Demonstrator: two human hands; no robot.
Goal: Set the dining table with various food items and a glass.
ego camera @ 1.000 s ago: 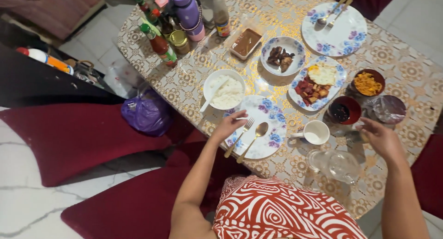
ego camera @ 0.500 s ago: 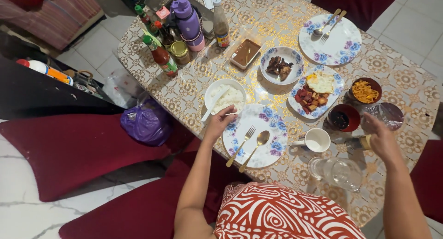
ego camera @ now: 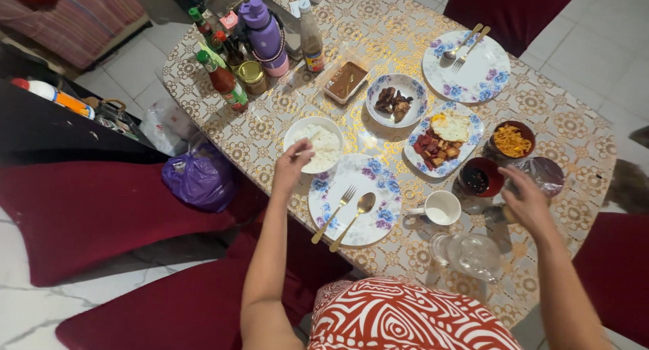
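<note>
Patterned red-and-white garment [ego camera: 405, 316] at bottom edge, cut off; glass pitcher [ego camera: 470, 253] just beyond; right hand [ego camera: 527, 201] loosely curled over a small bottle [ego camera: 501, 213], mostly hidden, grip cannot be told; flowered plate [ego camera: 355, 200] with fork [ego camera: 333, 215] and spoon [ego camera: 355, 218]; left hand [ego camera: 292, 166] at rim of rice bowl [ego camera: 313, 144], fingers pinched on spoon handle, partly hidden; sauce bottles [ego camera: 220, 79] farthest, labels unclear.

We note a white bowl of rice [ego camera: 316, 143] standing upright near the table's left edge, just beside a floral plate, with a white serving spoon's handle [ego camera: 301, 147] resting on its near rim. A small dark bottle [ego camera: 499, 213] lies by the white mug.
</note>
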